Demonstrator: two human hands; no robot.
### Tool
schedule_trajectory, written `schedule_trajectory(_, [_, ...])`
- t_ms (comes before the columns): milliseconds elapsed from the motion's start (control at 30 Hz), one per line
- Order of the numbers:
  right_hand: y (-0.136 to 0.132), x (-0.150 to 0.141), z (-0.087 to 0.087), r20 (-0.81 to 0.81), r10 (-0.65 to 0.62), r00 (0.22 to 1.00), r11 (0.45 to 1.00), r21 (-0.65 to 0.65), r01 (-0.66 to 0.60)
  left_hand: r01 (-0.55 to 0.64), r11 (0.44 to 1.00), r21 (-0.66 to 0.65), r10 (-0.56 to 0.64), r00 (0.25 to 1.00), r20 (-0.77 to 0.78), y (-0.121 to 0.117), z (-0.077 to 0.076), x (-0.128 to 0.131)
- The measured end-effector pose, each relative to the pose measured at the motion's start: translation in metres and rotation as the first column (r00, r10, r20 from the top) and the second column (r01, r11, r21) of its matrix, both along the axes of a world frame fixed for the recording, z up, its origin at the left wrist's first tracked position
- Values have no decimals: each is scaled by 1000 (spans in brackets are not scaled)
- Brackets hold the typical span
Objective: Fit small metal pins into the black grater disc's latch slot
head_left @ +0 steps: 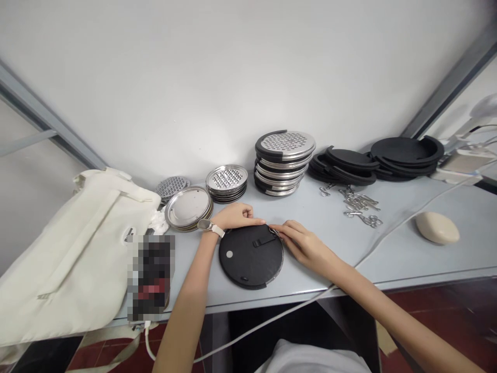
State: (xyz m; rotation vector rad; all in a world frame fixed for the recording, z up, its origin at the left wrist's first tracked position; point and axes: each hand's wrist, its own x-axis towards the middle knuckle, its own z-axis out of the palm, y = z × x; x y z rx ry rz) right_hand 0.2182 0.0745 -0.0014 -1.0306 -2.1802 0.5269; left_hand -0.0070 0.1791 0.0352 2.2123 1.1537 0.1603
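Note:
A round black case [250, 259] lies flat on the grey table in front of me, with a small strap tab, a pale round dot and a thin metal edge at its lower right. My left hand [236, 215] rests at its far rim, fingers curled and thumb stretched along the edge. At the upper right rim, my right hand [301, 242] pinches a small metal hook clip [274, 231], partly hidden by the fingers. More metal hook clips [359, 202] lie loose beyond my right hand.
Behind stand grater discs in black holders [285, 166], smaller grater discs [227, 181], metal rings [189, 207] and black round holders [406, 158]. A cream bag [70, 259] and a blurred-out object [151, 280] are left. A white cable [382, 238] crosses near a beige mouse [437, 228].

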Motion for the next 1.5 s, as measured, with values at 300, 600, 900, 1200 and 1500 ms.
schedule_trajectory(300, [-1, -1, 8, -18, 1, 1000, 1000, -21, -2, -7, 1000, -3, 7, 1000, 5, 1, -2, 0])
schedule_trajectory(600, [-2, -1, 8, -47, 7, 999, 1000, -25, -8, -14, 1000, -12, 14, 1000, 13, 0, -1, 1])
schedule_trajectory(900, [-4, -1, 11, -51, 3, 999, 999, -50, -6, -11, 1000, -9, 11, 1000, 14, -1, 1, 1])
schedule_trajectory(1200, [-3, -1, 11, -63, -15, 998, 998, -55, 11, 3, 1000, 1, -3, 1000, 17, 0, -1, 0])
schedule_trajectory(1500, [-1, 1, 11, -65, -39, 997, 999, 8, 40, -6, 1000, -21, 7, 1000, 14, -1, 1, 1])
